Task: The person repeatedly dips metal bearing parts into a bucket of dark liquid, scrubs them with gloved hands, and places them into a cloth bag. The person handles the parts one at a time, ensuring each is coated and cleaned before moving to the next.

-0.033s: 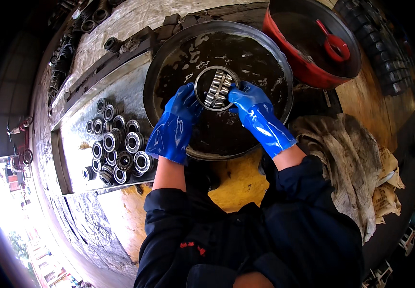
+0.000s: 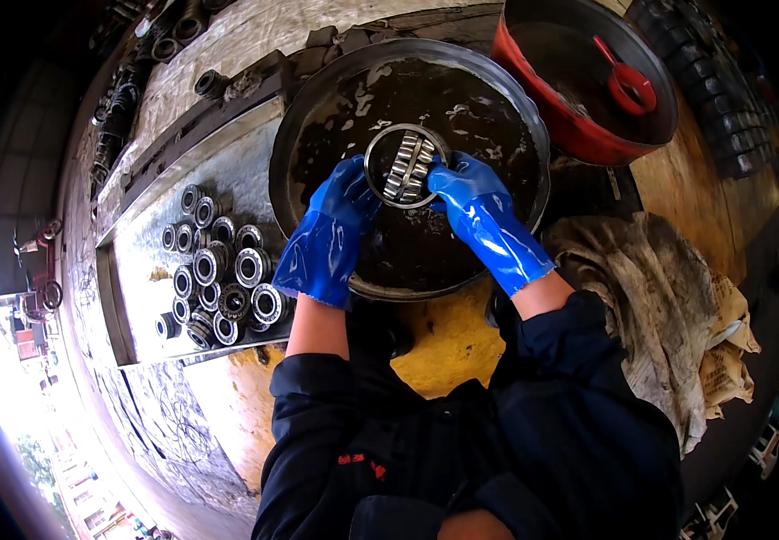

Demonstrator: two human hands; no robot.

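Both hands wear blue gloves and hold a large roller bearing [image 2: 405, 166] over a round dark basin [image 2: 317, 135] of black liquid. The left hand [image 2: 340, 202] grips the bearing's left rim, its fingers curled around the outer ring. The right hand [image 2: 461, 189] grips the right rim in the same way. The bearing's inner cage of rollers sits tilted within the outer ring. To the left of the basin, a metal tray [image 2: 151, 243] carries a cluster of smaller bearings [image 2: 223, 283]. Beyond the basin to the right stands a red tub [image 2: 542, 108] with a red scoop [image 2: 628, 85] in it. A dirty cloth [image 2: 659, 306] lies by the right forearm.
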